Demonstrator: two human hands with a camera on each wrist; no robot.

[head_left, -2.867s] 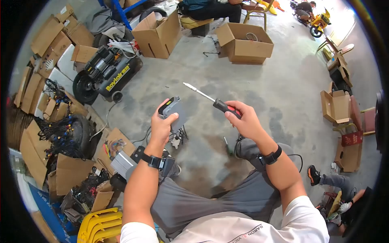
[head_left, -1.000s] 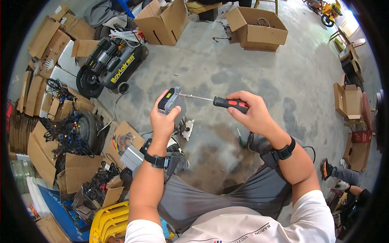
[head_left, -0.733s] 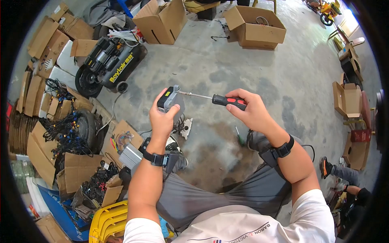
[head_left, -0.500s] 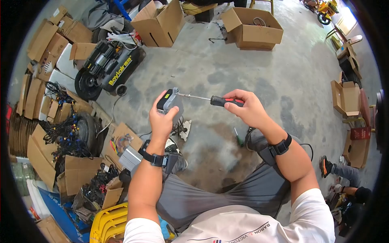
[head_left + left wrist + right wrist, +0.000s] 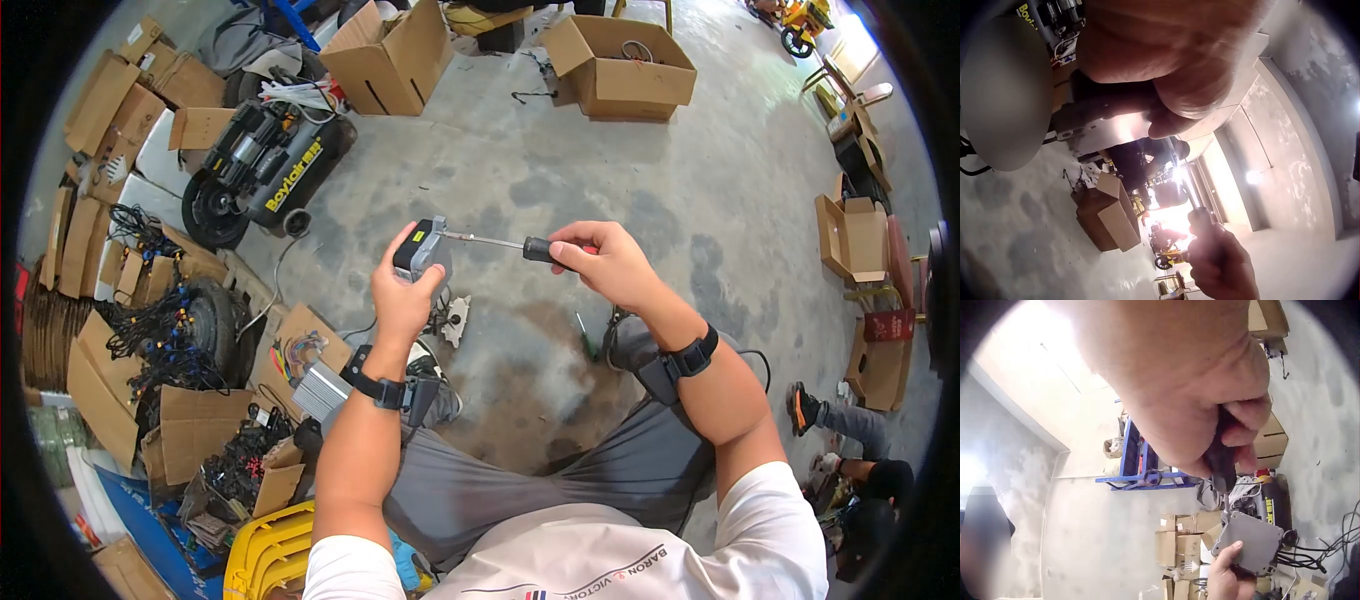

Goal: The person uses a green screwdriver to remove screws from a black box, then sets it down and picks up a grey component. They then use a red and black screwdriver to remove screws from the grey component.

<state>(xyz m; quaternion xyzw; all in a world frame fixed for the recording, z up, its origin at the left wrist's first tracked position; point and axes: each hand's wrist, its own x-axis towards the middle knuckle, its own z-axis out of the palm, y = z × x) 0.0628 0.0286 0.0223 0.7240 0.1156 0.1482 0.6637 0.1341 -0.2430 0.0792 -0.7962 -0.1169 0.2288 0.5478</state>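
Note:
My left hand [image 5: 402, 300] grips a flat grey box-shaped unit [image 5: 434, 256] with a black side and a small yellow label, thumb on its grey face. My right hand [image 5: 612, 262] holds a screwdriver [image 5: 494, 241] by its black and red handle, most of which the fingers cover. The shaft lies nearly level, its tip right at the upper corner of the unit. In the right wrist view the flat face of the grey unit [image 5: 1250, 540] shows small ears at its corners, and the screwdriver handle [image 5: 1223, 465] points down at one of them.
On the floor between the feet lie a green-handled screwdriver [image 5: 587, 342] and a whitish flat part [image 5: 456, 322]. An air compressor [image 5: 290, 180], cardboard boxes [image 5: 630, 80] and tangled wiring [image 5: 150, 330] stand around. Another person's shoe [image 5: 797, 410] is at the right.
The screwdriver tip, earlier pointing up and away from the unit, has come to its corner. Since half a second ago the right fingers have shifted round the handle, covering more red.

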